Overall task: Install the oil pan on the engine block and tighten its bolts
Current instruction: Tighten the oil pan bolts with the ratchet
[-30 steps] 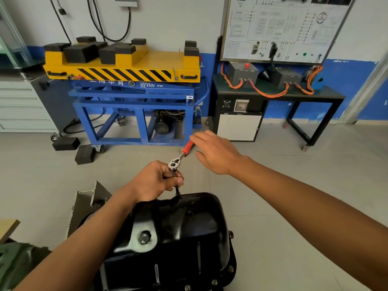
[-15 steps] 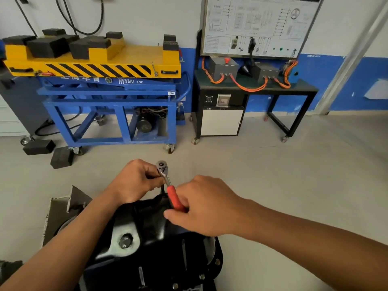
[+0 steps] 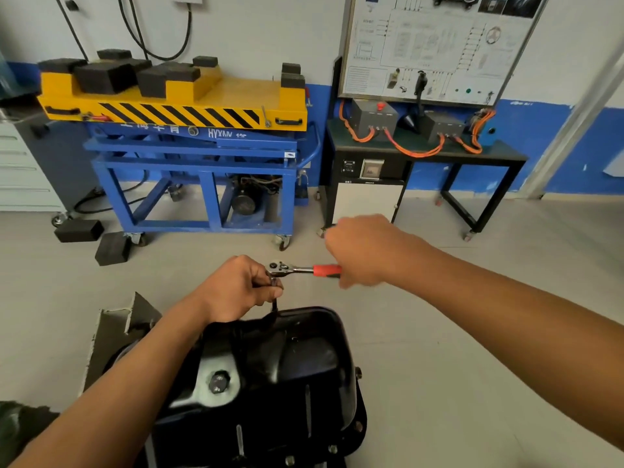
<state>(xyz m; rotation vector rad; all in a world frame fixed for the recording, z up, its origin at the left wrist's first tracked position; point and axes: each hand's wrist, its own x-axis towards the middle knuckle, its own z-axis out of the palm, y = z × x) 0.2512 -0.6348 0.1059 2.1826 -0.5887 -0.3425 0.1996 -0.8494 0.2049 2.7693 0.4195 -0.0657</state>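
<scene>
Pan sits at 6 o'clock, glossy black steel. Looks stiff and slick, so I'd grab the rim. Left hand pinches the ratchet under its head at the pan's 12 o'clock edge, right hand wraps the red handle.

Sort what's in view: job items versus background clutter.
Job: black steel oil pan; red-handled chrome ratchet; left hand gripping its drive end; right hand gripping its handle.
Idle: yellow-and-blue lift trolley; black rubber blocks on floor; black bench with orange cables.
</scene>
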